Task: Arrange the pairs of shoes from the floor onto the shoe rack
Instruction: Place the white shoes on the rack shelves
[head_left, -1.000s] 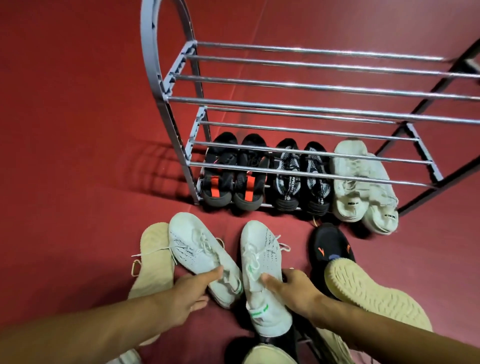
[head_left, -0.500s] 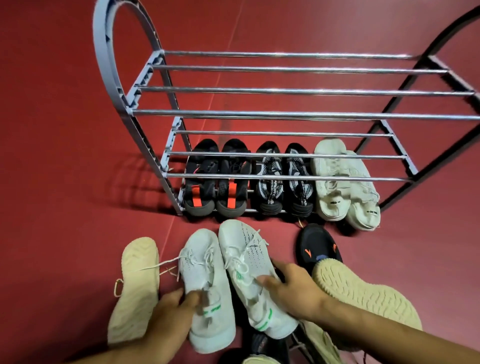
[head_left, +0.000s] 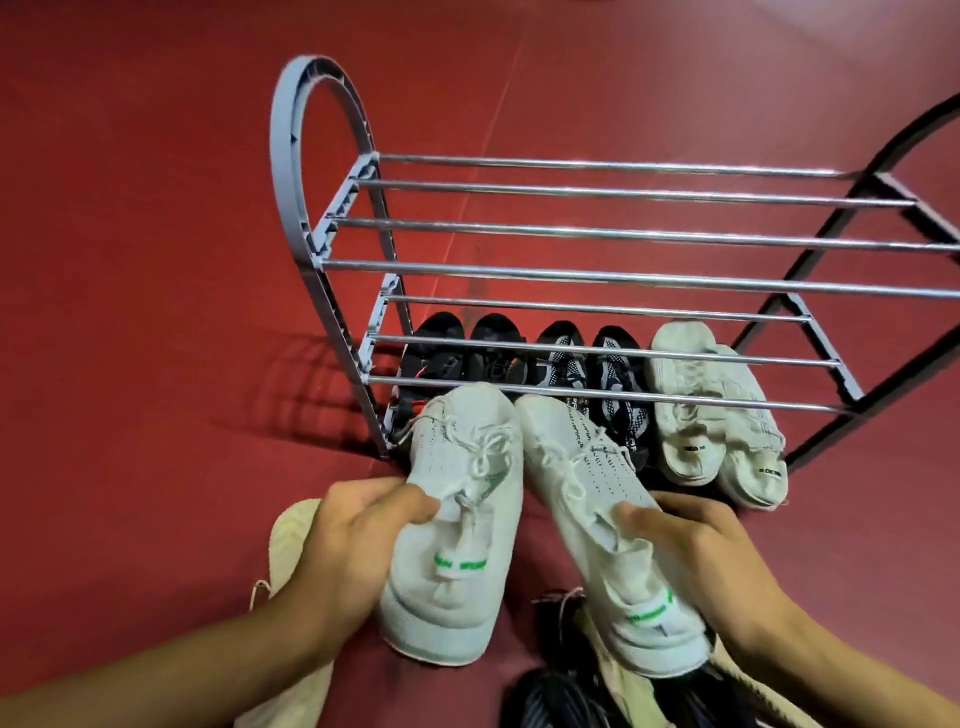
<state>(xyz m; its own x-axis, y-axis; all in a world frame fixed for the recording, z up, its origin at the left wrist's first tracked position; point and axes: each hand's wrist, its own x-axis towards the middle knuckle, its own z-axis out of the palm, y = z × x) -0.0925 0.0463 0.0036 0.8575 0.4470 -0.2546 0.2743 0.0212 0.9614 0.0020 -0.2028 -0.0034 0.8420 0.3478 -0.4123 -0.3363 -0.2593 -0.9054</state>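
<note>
Head cam: two white sneakers up, six shoes racked

Your left hand (head_left: 358, 525) grips one white sneaker (head_left: 457, 514), your right hand (head_left: 691, 540) grips the other white sneaker (head_left: 597, 519), both held just before the shoe rack (head_left: 597, 270). Six shoes sit on the bottom tier.

Warm, fairly bright light from the right casts the shoe rack's (head_left: 597, 270) barred shadow leftward across the red floor (head_left: 156, 312); wide-angle bending at edges, slight overall softness.

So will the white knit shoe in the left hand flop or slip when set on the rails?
The white knit shoe looks soft-topped; the left hand dents its collar. Probably light. Its loose laces might snag the rack rails.
</note>
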